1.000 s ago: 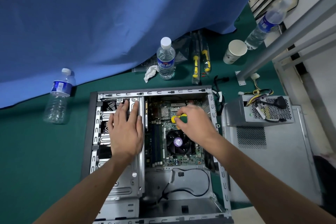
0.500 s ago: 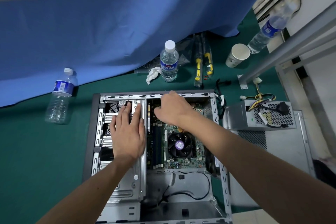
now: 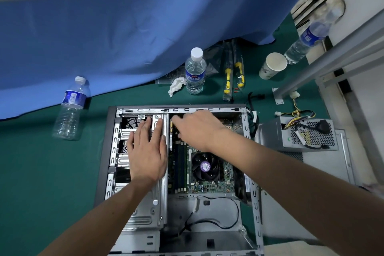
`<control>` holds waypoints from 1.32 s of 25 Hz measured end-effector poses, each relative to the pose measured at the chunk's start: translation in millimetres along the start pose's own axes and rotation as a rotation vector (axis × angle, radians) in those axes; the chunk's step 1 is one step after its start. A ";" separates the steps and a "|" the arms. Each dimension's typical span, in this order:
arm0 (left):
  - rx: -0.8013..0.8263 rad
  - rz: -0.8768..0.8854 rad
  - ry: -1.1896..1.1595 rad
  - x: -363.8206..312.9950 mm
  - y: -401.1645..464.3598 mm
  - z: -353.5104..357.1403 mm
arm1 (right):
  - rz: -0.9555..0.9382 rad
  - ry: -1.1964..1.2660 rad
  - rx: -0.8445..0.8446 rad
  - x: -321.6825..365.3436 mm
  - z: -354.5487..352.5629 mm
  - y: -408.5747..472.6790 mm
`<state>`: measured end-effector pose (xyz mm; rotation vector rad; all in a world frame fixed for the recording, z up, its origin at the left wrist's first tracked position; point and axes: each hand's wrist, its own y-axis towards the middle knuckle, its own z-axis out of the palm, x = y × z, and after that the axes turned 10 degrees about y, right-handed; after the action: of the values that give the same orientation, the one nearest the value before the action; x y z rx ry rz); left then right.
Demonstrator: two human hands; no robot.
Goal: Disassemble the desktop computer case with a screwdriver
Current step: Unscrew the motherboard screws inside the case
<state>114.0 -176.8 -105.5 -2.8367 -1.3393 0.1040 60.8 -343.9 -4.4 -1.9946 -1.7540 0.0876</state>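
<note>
Left hand (image 3: pixel 148 151) lies flat on the drive cage (image 3: pixel 141 210), fingers straight and pressed together; right hand (image 3: pixel 199 127) reaches into the case (image 3: pixel 252 193) at its far edge — grip indeterminate.

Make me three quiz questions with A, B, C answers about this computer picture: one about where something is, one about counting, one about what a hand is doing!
1. Where is the paper cup?
A. inside the case
B. on the green mat, beyond the case
C. on the power supply

2. How many water bottles show?
A. one
B. three
C. five

3. What is the left hand doing?
A. resting flat on the drive cage
B. holding a bottle
C. hanging in the air

Answers: B, it stands on the mat by the far bottle; B, three blue-labelled bottles; A, straight fingers lie on the metal.
</note>
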 end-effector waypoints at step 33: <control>-0.005 0.006 -0.019 1.1 -1.2 -0.9 | 0.148 0.395 0.009 -18.8 8.2 -15.9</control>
<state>113.9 -175.2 -104.6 -2.8516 -1.3362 0.1286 40.0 -358.2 -10.3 -1.9711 -1.3551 -0.2349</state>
